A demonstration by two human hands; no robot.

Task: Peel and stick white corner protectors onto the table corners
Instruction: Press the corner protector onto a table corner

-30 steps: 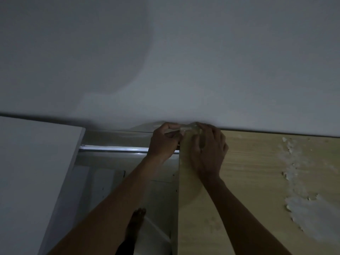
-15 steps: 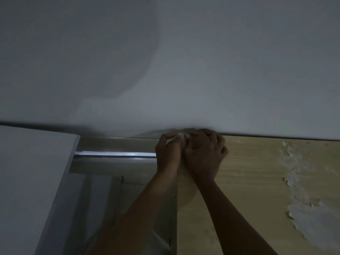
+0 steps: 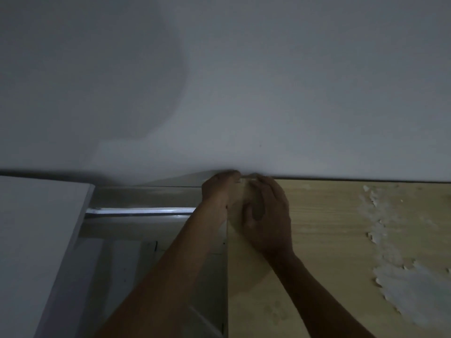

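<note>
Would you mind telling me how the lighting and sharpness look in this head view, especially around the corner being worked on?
Head view: dim and grainy overall; a broad soft shadow falls on the wall; a bright glare strip lies on the metal rail; the left hand and right hand are dark, and the corner protector between them is too murky to make out.

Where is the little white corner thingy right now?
In the head view, the corner protector sits at the wooden table top's far left corner by the wall, mostly hidden between the left hand and right hand.
</note>
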